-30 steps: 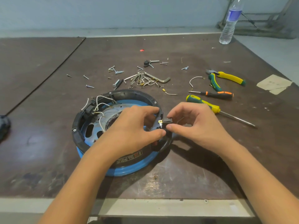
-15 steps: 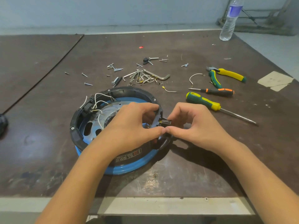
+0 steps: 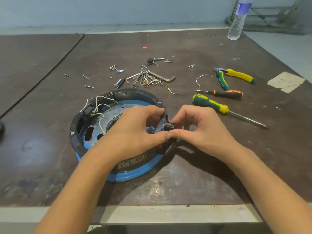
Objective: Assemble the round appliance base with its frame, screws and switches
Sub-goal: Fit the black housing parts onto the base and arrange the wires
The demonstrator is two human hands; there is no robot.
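A round blue appliance base (image 3: 135,173) with a black frame ring (image 3: 128,94) lies on the brown table, white wires (image 3: 101,105) looping inside at its left. At the ring's right edge sits a small black switch (image 3: 168,126). My left hand (image 3: 135,130) reaches over the base, fingers curled on the frame beside the switch. My right hand (image 3: 199,129) pinches the switch from the right between thumb and fingers. The two thumbs touch just below it.
Loose screws (image 3: 118,70), hex keys (image 3: 167,79) and wire bits lie behind the base. To the right are a green-yellow screwdriver (image 3: 212,103), a black-orange screwdriver (image 3: 226,93) and pliers (image 3: 236,76). A water bottle (image 3: 238,19) stands far right. The table's front edge (image 3: 152,213) is near.
The switch has gone from slightly off the ring to seated against its right edge. My thumbs have closed together under it. The view has tilted slightly.
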